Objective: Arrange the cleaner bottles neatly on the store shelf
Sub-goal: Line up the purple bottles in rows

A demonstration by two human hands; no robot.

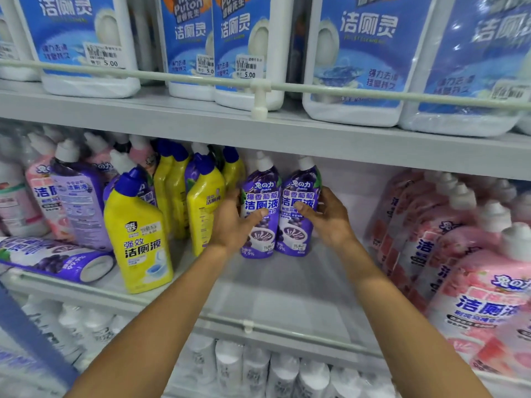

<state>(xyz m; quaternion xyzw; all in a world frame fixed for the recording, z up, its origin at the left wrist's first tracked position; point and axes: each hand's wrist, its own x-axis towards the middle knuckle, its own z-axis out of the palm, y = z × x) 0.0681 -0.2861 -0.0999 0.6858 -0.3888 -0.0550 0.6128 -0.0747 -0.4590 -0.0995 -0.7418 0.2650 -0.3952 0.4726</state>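
Two purple cleaner bottles with white caps stand upright side by side at the back of the middle shelf [275, 294]. My left hand [234, 222] grips the left purple bottle [263, 196], thumb across its label. My right hand [330, 216] grips the right purple bottle [298, 191] from its right side. Another purple bottle [54, 261] lies on its side at the shelf's front left. A yellow bottle with a blue cap [138, 234] stands near the front rail.
More yellow bottles [204, 202] and purple and pink ones crowd the left of the shelf. Pink bottles [465, 254] fill the right. Large blue-labelled jugs [356, 61] sit on the upper shelf behind a rail [178, 77]. White bottles [255, 369] line the lower shelf.
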